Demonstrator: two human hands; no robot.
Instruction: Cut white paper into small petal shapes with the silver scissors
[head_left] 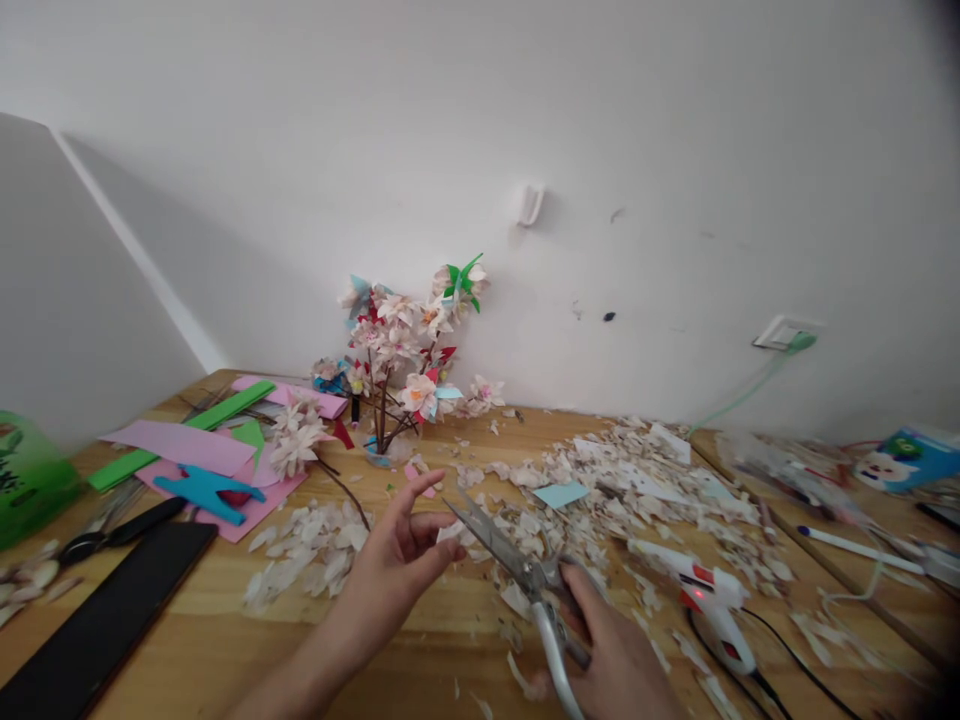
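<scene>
My right hand is wrapped round the handles of metal scissors, whose blades are parted and point up and left. Just left of the blade tips, my left hand pinches a small whitish petal-like piece between thumb and fingers, with the index finger stretched out. A loose pile of pale petal-like pieces lies beside my left wrist. Behind my left hand, a single pale flower on a brown stem rests on the table.
Several handmade flowers stand on stems against the wall. Pale scraps cover the table's right half. A white glue gun with a red light lies at right. Coloured paper, a black phone-like slab and a green container are at left.
</scene>
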